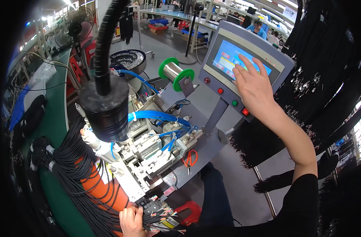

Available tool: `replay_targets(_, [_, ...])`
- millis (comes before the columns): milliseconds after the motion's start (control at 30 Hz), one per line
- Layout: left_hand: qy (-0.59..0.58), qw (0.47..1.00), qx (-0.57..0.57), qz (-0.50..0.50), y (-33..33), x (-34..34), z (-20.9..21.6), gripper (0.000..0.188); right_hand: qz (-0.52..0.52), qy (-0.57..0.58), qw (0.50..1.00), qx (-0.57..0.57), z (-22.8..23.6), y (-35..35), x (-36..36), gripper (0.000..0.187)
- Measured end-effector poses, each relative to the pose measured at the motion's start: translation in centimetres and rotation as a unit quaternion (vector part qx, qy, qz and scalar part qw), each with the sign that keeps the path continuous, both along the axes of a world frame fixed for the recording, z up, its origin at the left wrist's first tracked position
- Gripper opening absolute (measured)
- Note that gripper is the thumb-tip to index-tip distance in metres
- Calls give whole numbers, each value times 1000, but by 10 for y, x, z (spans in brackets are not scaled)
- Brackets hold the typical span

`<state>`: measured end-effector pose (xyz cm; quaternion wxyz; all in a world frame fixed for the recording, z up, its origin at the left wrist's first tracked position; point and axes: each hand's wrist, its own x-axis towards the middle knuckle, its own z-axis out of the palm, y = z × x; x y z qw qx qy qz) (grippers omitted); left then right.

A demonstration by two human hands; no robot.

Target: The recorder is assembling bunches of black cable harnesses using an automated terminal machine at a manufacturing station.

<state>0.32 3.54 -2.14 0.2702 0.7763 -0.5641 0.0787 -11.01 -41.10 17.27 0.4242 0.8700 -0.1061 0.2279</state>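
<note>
Head view, looking down: the right hand (254, 85) is raised to the touchscreen (227, 59) of a grey control panel (281, 63) on a slanted post, fingers spread and loose, its grip released, with the fingertips (243, 59) on or just at the blue display; whether they press it I cannot tell. Below the screen, along the panel's lower edge, sit round buttons: a red one (220, 90), a green one (234, 102) and a larger red one (245, 111) near the wrist. The left hand (131, 221) is low at the bottom edge, its grip clenched around a bundle of thin black wires (81, 173) whose stripped, coloured ends (164, 217) fan out just to its right. That bundle drapes up and over an orange cylinder (99, 189) at the left of the machine. Between the two hands stands a small wire-processing machine (149, 152) of white and metal blocks on a grey tabletop (204, 146), fed by blue air hoses (156, 116). A pair of red-handled snips (190, 158) lies on the plate just right of the machine. Behind it a green spool of bare wire (175, 72) stands on a bracket, and a black ribbed hose ending in a wide black cap (105, 106) hangs in front at the left. Further black cable bundles with metal terminals (306, 87) hang at the right, behind the raised forearm. A green conveyor belt (54, 118) runs along the far left, and other people work at benches in the background.
</note>
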Motion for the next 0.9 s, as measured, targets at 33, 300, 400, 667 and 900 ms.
replay_targets(33, [0,1000,2,8,3,-2,0,47,8,0,1000,2,-1,4,3,38])
replay_targets(300, [153,987,-52,-18,-12,8,13,44,321,-45,807,494,-116,105,-1,22])
replay_targets(400, [119,990,-34,-70,-9,10,18,45,301,44,594,745,-153,169,6,22])
replay_targets(667, [137,989,-45,-18,-20,2,23,44,231,61,142,961,-199,239,21,21])
replay_targets(900, [169,984,-53,7,-12,1,22,43,211,-17,88,973,-203,250,17,19])
